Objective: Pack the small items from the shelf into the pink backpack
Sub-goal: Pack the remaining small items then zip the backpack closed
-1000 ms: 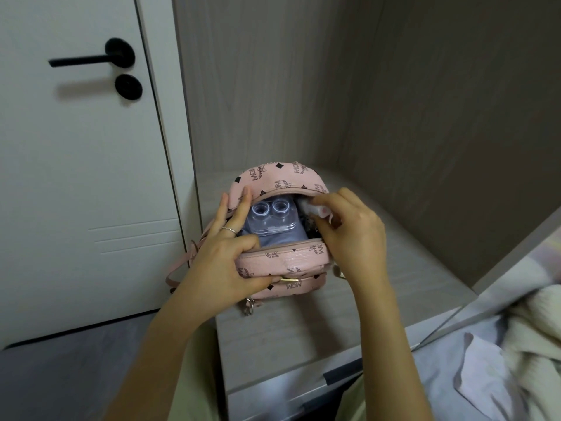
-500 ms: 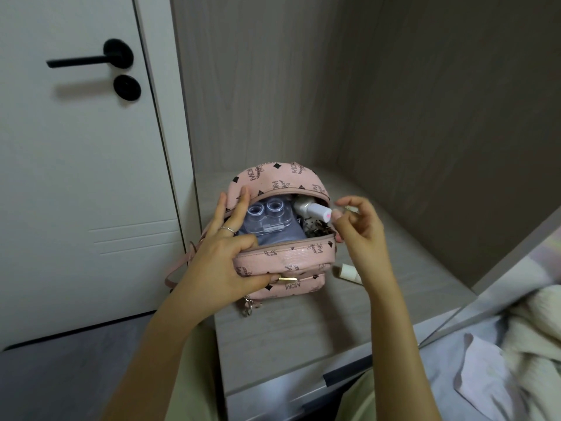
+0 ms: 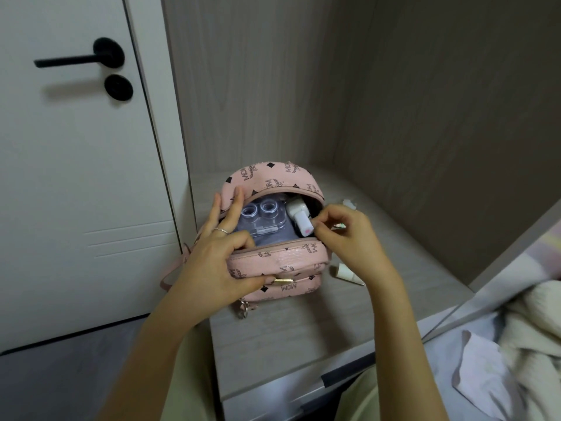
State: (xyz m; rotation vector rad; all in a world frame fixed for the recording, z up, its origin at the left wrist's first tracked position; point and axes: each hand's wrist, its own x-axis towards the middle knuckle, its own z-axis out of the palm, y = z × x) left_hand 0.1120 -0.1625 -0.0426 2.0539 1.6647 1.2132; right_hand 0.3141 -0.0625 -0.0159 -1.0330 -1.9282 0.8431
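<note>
- Here the pink backpack (image 3: 288, 259) sits on the shelf (image 3: 288, 335) near its left edge, its top unzipped and gaping.
- Inside are a clear case (image 3: 258, 220) with two round cups and, beside it, a white bottle (image 3: 299, 215) with a pink end.
- The left hand (image 3: 212, 262) has its grip curled over the front rim.
- The right hand (image 3: 352, 238) draws its grip together at the opening's right side; what it pinches, I cannot tell.
- A small white tube (image 3: 346, 273) lies just beside the backpack, toward the right edge.
</note>
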